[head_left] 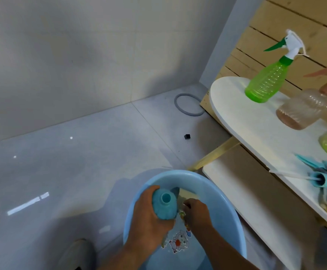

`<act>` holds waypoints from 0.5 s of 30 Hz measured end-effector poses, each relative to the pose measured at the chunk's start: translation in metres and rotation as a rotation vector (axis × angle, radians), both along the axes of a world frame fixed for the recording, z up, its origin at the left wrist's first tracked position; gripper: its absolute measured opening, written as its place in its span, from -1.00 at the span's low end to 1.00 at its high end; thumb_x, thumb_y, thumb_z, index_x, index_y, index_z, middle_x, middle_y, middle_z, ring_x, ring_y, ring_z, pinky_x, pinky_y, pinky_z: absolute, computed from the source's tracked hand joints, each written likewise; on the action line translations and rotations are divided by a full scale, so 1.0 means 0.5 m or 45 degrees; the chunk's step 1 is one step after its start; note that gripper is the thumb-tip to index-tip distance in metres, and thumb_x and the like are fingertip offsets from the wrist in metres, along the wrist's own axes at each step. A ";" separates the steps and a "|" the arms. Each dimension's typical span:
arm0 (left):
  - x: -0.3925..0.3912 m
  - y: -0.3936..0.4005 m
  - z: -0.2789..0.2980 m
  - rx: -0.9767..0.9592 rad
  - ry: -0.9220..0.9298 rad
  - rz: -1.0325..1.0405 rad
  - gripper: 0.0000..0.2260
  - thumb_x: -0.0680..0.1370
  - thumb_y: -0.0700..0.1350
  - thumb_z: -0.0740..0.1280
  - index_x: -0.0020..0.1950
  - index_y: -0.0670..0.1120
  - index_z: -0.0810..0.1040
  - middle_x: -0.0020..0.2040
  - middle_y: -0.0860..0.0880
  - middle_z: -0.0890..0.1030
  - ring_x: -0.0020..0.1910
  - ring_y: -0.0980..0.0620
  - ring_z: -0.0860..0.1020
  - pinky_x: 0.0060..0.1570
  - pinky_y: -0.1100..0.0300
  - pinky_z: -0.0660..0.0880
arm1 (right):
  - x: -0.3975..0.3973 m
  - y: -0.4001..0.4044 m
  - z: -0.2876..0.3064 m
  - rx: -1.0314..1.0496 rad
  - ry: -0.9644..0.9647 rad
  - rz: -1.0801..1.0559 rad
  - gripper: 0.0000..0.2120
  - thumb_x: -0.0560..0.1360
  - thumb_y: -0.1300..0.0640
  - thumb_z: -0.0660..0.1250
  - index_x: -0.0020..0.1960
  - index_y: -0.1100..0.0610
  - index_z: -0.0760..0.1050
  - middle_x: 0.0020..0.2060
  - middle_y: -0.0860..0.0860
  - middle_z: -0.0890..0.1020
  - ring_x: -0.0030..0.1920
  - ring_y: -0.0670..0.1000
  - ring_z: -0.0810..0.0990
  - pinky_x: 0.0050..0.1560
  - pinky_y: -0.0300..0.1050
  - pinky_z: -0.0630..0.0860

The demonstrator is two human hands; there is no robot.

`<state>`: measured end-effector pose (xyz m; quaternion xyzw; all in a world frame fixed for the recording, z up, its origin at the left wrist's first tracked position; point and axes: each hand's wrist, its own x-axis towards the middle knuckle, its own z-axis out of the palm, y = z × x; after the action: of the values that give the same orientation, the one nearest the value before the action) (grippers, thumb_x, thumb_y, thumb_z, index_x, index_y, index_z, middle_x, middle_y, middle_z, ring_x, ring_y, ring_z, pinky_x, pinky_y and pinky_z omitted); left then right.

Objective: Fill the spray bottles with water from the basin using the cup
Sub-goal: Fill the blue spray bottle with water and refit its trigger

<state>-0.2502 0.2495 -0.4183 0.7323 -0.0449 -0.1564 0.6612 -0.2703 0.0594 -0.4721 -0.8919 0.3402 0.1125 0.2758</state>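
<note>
Over the blue basin [213, 190] on the floor, the left hand [149, 217] grips a capless blue bottle [163, 206], its open neck facing up. Just beside it the right hand [194, 211] has its fingers curled around something small and clear; whether that is the cup I cannot tell. On the white bench [234, 106] stand a green spray bottle [266, 80] and a brown one [305, 108].

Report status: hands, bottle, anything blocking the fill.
Left hand grips uncapped blue bottle over basin. Right hand low in basin, fingers curled on something unclear, possibly the cup. Bottle mouth open, nothing blocking.
</note>
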 end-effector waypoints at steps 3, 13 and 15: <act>0.009 -0.001 -0.008 0.036 -0.022 0.011 -0.17 0.13 -0.31 0.66 0.32 0.14 0.47 0.16 0.30 0.55 0.18 0.21 0.57 0.01 0.15 0.63 | 0.007 0.019 0.000 0.057 0.028 0.100 -0.84 0.56 0.18 0.30 -0.15 0.08 0.62 -0.29 -0.02 0.65 -0.26 0.03 0.65 -0.14 0.01 0.64; 0.025 -0.011 0.031 0.084 -0.130 -0.042 -0.18 0.22 -0.27 0.68 0.38 0.11 0.44 0.23 0.14 0.52 0.18 0.35 0.50 -0.12 0.51 0.50 | -0.013 0.081 0.071 0.659 -0.271 -0.116 -0.76 0.56 0.35 0.27 -0.21 0.23 0.64 -0.34 0.16 0.67 -0.32 0.03 0.60 -0.24 -0.05 0.67; 0.027 -0.015 0.042 0.091 -0.177 -0.047 -0.19 0.22 -0.13 0.69 0.37 0.20 0.42 0.24 0.22 0.53 0.21 0.28 0.51 0.00 0.43 0.51 | -0.029 0.066 0.089 0.800 -0.343 -0.295 -0.78 0.59 0.32 0.27 -0.18 0.27 0.63 -0.35 0.17 0.63 -0.33 0.05 0.57 -0.28 -0.09 0.64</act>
<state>-0.2367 0.2421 -0.3973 0.7636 -0.0987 -0.1187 0.6270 -0.2850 0.0923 -0.4277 -0.7261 0.3484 0.0608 0.5897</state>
